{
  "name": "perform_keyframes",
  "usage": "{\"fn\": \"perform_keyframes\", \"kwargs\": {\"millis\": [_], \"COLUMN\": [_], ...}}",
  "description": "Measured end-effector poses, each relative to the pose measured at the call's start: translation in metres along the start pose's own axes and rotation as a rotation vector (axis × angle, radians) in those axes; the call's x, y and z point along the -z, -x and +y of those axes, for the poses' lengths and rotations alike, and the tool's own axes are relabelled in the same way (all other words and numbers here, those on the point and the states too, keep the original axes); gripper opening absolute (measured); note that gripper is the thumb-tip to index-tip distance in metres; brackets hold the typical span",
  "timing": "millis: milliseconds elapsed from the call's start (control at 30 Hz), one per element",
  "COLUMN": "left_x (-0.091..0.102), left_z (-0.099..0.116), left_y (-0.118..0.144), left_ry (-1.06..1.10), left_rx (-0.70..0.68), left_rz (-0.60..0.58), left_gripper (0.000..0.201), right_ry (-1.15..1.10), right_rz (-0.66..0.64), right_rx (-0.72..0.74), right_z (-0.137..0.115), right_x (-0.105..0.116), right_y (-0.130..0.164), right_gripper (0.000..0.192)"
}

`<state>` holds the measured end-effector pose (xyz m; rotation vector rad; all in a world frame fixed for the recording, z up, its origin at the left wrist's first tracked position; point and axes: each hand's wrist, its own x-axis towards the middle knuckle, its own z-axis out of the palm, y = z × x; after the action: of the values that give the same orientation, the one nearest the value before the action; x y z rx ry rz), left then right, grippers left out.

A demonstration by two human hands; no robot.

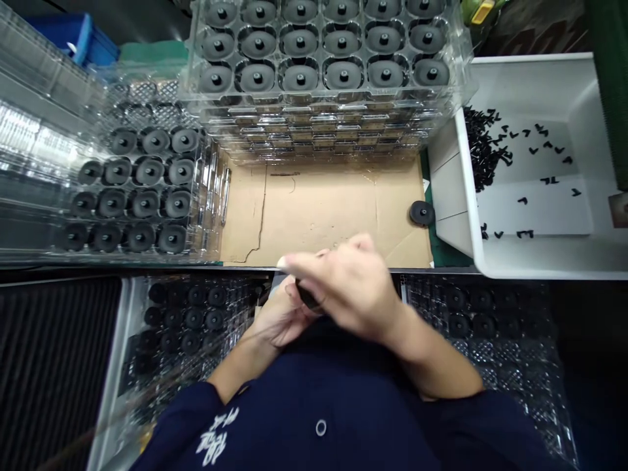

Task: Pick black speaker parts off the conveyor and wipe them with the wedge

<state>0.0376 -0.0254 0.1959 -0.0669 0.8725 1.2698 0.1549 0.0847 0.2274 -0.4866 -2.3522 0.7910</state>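
Close to my body, just below the table's front edge, my hands meet around a black round part, which is mostly hidden by fingers. My left hand is closed on it from the left, palm turned up. From the right and above, my right hand closes over the same part, somewhat blurred, its thumb stretched to the left. A black disc with a small central stub lies on the cardboard sheet, toward its right edge.
Clear plastic trays holding rows of black discs are stacked at the back. Another tray of discs lies at left. A white bin at right holds small black angled pieces. More trays sit below the table edge.
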Motion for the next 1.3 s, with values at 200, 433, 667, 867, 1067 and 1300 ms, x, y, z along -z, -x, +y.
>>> {"fn": "perform_keyframes", "kwargs": {"millis": [200, 433, 667, 867, 1067, 1300], "left_x": [0.004, 0.006, 0.006, 0.011, 0.015, 0.0], "left_z": [0.007, 0.007, 0.012, 0.005, 0.004, 0.012], "left_y": [0.001, -0.006, -0.003, -0.006, -0.012, -0.007], "left_ry": [0.065, 0.09, 0.089, 0.083, -0.041, -0.035], "left_rx": [-0.11, -0.115, -0.117, -0.145, -0.122, -0.134], "left_rz": [-0.102, -0.092, -0.11, -0.073, 0.038, -0.022], "left_gripper": [0.064, 0.075, 0.069, 0.058, 0.058, 0.047], "right_ry": [-0.069, 0.162, 0.168, 0.007, -0.089, -0.01], "right_rz": [-0.019, -0.223, -0.199, 0.006, -0.082, 0.031], "right_rx": [-0.724, -0.788, -0.687, -0.535, -0.106, -0.045], "right_z": [0.106, 0.131, 0.131, 0.066, -0.023, -0.021], "right_x": [-0.018, -0.05, -0.075, -0.033, -0.015, -0.012], "right_y": [0.031, 0.076, 0.059, 0.02, 0.004, 0.008], "right_gripper": [0.034, 0.046, 0.03, 0.026, 0.019, 0.021]}}
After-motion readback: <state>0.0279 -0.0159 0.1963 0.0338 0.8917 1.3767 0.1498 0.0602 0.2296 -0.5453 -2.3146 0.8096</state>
